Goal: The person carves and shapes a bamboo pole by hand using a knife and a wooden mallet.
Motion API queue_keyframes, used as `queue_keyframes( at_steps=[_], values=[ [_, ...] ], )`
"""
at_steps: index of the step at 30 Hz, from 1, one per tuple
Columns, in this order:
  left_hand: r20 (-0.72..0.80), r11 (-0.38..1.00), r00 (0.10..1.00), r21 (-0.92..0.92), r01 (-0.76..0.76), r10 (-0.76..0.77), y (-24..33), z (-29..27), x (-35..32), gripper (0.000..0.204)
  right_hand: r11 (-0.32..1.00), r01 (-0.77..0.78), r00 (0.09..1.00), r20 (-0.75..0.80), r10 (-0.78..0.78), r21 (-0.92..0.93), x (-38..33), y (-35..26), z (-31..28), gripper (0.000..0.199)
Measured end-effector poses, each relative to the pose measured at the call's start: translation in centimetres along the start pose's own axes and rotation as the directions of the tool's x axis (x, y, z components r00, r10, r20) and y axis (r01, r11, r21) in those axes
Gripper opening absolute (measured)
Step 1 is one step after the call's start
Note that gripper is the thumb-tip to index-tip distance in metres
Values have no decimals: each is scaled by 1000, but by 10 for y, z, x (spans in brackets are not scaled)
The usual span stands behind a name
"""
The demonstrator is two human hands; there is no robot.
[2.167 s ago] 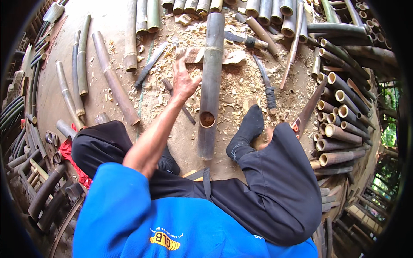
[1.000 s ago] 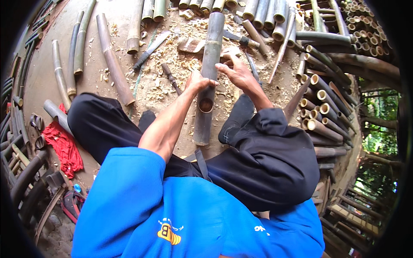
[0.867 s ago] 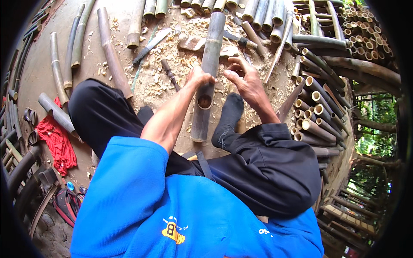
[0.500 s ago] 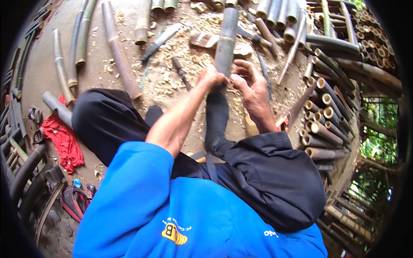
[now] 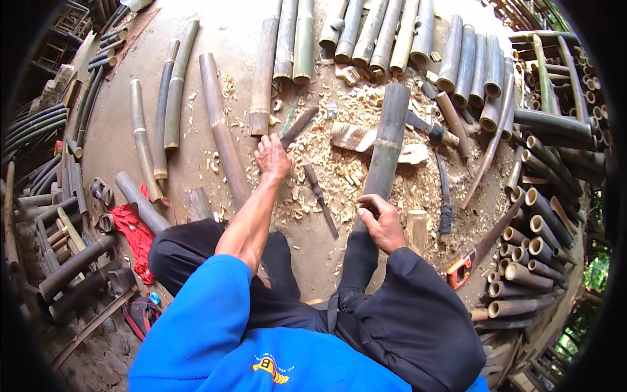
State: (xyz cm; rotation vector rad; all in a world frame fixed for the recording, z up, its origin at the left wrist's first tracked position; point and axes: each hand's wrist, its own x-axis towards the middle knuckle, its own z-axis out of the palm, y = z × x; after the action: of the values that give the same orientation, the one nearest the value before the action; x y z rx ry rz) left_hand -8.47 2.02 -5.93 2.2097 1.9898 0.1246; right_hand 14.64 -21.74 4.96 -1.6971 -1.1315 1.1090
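Observation:
A grey-green bamboo tube (image 5: 390,134) lies lengthwise in front of me, its far part across a pale wood block (image 5: 353,138). Its near end meets my black-covered right foot (image 5: 358,258). Curled fingers of my right hand (image 5: 381,223) close on that near end. Farther left, my left hand (image 5: 272,158) is shut round the handle of a large knife (image 5: 300,124), whose dark blade points away to the right; the fist hides most of the handle. Between the hands, a slim dark tool (image 5: 320,199) lies on the ground.
Pale shavings (image 5: 349,173) litter the ground. Several bamboo tubes (image 5: 385,39) line the far side, with a stack (image 5: 522,274) at right. An orange-handled saw (image 5: 460,268) leans there. A black-wrapped tool (image 5: 445,215) lies right of the tube, a red cloth (image 5: 136,232) at left.
My left hand has left the tube's near end, moved left and taken hold of the knife, turning its blade. My right hand has settled on the tube's near end. The view has shifted.

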Motion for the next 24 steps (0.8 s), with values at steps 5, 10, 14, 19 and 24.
queue_keyframes(
  at_steps=[5, 10, 14, 19, 24],
  values=[
    [140, 901, 990, -427, 73, -13, 63, -55, -22, 43, 995, 67, 996, 53, -71, 77, 51, -10, 9, 51],
    [43, 389, 951, -917, -84, 307, 153, -114, -39, 55, 750, 3, 985, -130, 111, 662, 91, -27, -18, 51],
    [-171, 836, 979, -549, -1, -112, 76, -81, 89, 71, 790, 57, 937, -306, 169, 611, 73, -33, -56, 18],
    [204, 898, 905, -167, 408, -373, -9, -35, 177, 93, 828, -25, 901, -346, 261, 560, 34, -9, -71, 21],
    [179, 693, 928, -622, 363, -326, -22, -43, 185, 23, 799, -119, 883, -306, 357, 590, 19, 14, -69, 26]
  ],
)
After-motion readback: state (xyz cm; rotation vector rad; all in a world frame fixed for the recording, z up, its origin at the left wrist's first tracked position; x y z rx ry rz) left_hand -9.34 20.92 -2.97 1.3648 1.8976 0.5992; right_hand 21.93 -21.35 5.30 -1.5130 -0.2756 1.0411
